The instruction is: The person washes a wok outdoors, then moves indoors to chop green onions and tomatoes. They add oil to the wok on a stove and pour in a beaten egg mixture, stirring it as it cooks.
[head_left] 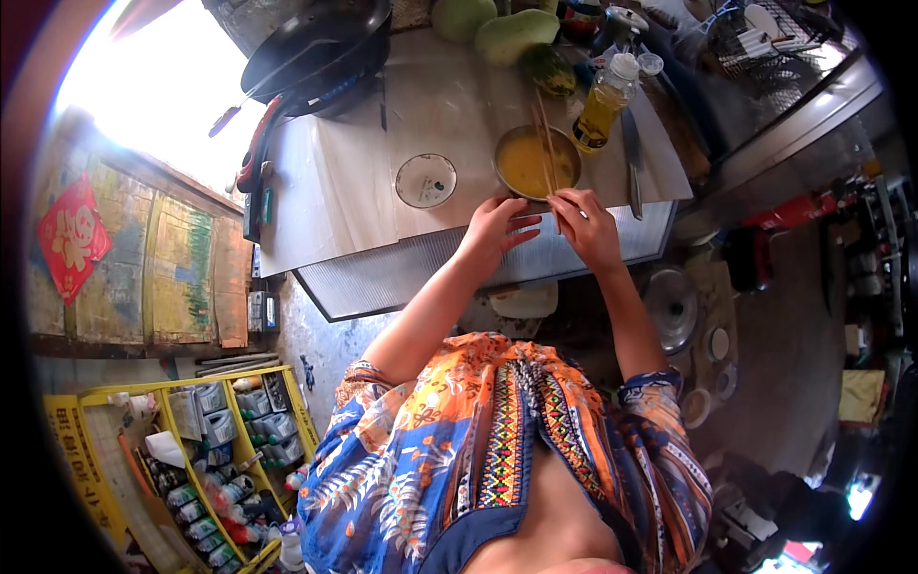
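A metal bowl (498, 172) with yellow liquid in it, like beaten egg, stands near the front edge of the table. A pair of chopsticks (546, 134) leans across the bowl, tips toward the far side. My right hand (585, 228) is closed round their near ends, just in front of the bowl. At the bowl's near-left rim is my left hand (492, 230), its fingers apart and stretched to the right; its fingertips seem to touch the rim. To the left sits a small white bowl (426, 181) with dark marks inside.
Right of the metal bowl stand a bottle of yellow oil (601, 113) and a knife (632, 165) lying lengthwise. Green gourds (516, 38) lie behind. A black wok (320, 57) occupies the far left, beside a red-handled tool (258, 148). A yellow shelf rack (172, 402) stands lower left.
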Motion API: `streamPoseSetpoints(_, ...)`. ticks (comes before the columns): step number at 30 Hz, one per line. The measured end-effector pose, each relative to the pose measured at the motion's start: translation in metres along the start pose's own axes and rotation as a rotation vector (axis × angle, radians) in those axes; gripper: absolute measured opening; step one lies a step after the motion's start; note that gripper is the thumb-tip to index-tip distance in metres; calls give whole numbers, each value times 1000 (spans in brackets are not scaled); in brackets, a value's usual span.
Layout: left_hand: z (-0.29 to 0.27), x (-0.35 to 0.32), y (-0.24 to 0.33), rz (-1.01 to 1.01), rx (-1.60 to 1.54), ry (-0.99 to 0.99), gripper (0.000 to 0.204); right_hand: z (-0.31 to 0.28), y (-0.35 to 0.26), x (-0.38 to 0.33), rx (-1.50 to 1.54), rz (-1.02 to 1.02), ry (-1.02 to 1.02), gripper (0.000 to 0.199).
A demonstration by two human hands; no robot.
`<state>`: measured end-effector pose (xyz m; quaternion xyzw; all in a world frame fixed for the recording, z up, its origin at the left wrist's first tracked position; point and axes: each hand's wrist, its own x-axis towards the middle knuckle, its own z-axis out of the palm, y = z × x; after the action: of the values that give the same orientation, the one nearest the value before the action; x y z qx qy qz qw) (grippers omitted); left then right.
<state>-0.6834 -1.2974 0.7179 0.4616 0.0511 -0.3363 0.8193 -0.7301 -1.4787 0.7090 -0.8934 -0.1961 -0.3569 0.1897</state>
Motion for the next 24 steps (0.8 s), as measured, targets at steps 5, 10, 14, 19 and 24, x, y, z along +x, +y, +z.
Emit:
streamPoseSetpoints(5,0,-17,5,-98,-10,-29,31,-8,-17,2,-31,-12,236,25)
streamPoseSetpoints(10,13,-27,1,-85,46,-399,45,-21,-66,-7,50,347,583,19)
streamPoseSetpoints(14,31,-18,-7,133,3,-460,43,-19,-99,-12,606,909,895,16)
streamPoseSetpoints(19,39,-10,-7,137,-31,-412,37,-25,-104,-19,979,1168,973,18)
streamPoseSetpoints(24,35,-9,-15,157,81,-421,35,-21,-101,-17,1095,1222,958,18)
